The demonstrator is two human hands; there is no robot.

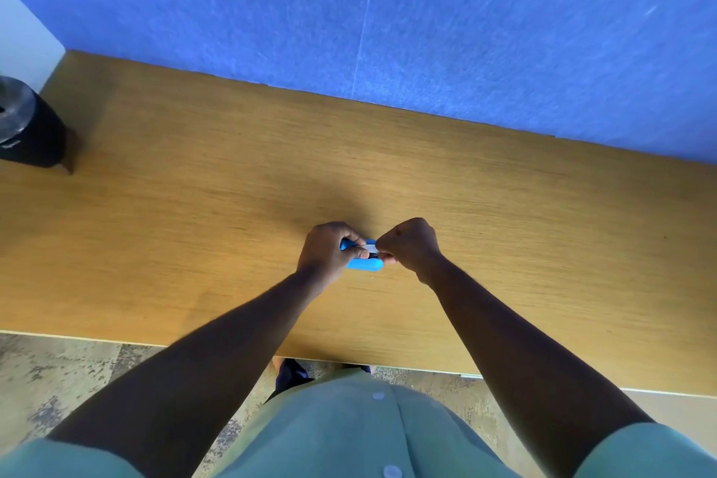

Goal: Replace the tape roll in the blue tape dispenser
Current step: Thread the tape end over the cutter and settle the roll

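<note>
Two hands meet on the blue tape dispenser (362,263), which lies on the wooden desk (194,206), long axis left-right. The left hand (325,250) grips its left end; the right hand (411,244) pinches the tape strip (371,243) at its right end.

The dispenser (362,263) is a small bright-blue plastic piece with rounded ends, lying lengthwise left to right near the middle of the tabletop (194,206), its lower side plainly in view and its upper part mostly hidden under the fingers. The left hand (329,250) grips its left end, and the right hand (411,244), fingers curled, pinches a short whitish strip of tape (370,243) at its right end. A dark part shows just below the strip; the roll itself cannot be made out.
</note>
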